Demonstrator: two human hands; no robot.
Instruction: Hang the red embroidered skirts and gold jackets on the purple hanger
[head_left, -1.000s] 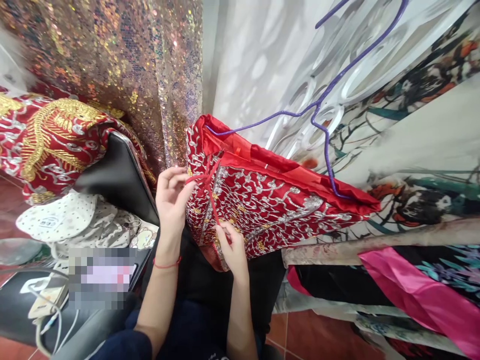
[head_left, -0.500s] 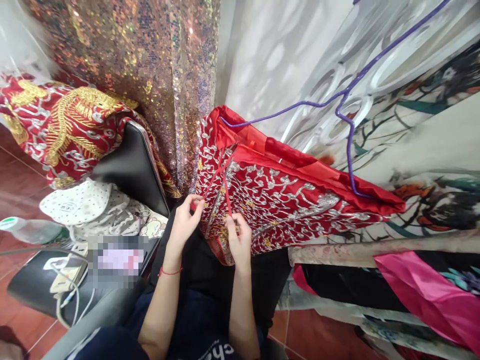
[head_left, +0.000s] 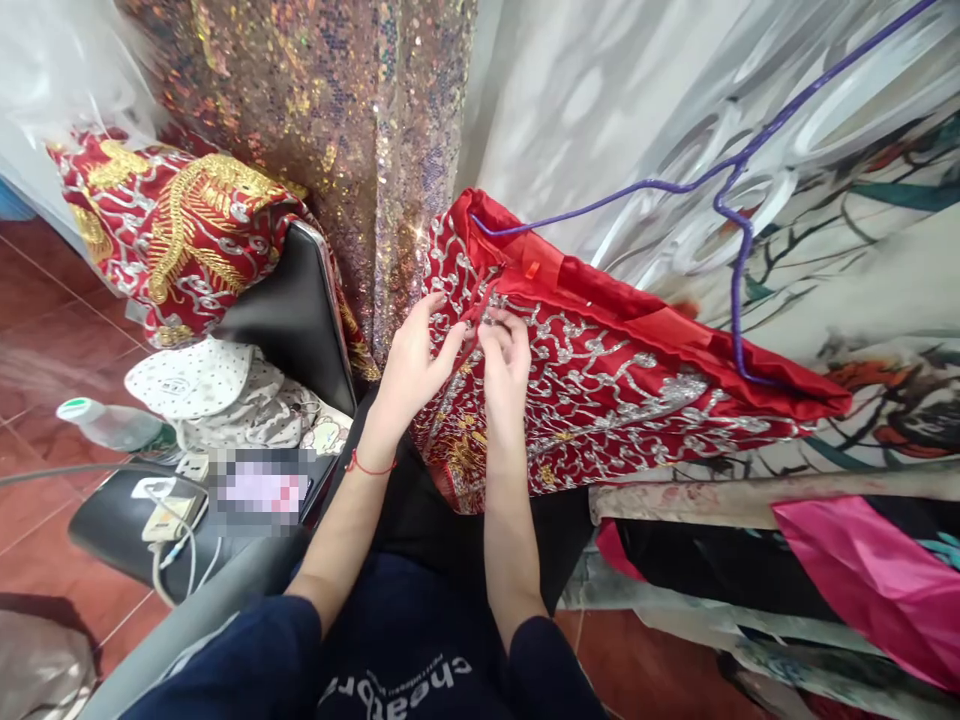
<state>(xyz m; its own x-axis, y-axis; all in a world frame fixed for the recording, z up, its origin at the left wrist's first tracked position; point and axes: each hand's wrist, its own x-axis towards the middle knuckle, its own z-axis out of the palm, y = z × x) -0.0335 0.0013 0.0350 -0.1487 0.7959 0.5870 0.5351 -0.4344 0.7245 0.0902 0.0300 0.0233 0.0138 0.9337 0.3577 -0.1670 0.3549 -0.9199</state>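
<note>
A red embroidered skirt (head_left: 592, 385) with silver and gold patterns hangs tilted from a purple wire hanger (head_left: 675, 185). Thin red ties (head_left: 482, 290) come from an opening at its waistband. Close below that opening, my left hand (head_left: 420, 365) is at the ties with bent fingers; its thumb points to the right, at the tie. My right hand (head_left: 506, 365) is closed in a pinch at the same spot, almost touching the left. Its fingers partly hide the ties, so how they cross cannot be made out.
At left, another red and gold garment (head_left: 187, 220) drapes over a black chair back (head_left: 289, 310). A dotted white hat (head_left: 187, 380), a bottle (head_left: 116, 425), a phone (head_left: 259, 490) and a power adapter (head_left: 171, 515) with cables lie below. A sequined curtain (head_left: 322, 100) hangs behind; fabrics (head_left: 862, 580) are at right.
Both hands have moved up along the ties to the waistband and come closer together. Earlier they held the tie ends lower and apart. The view has shifted slightly.
</note>
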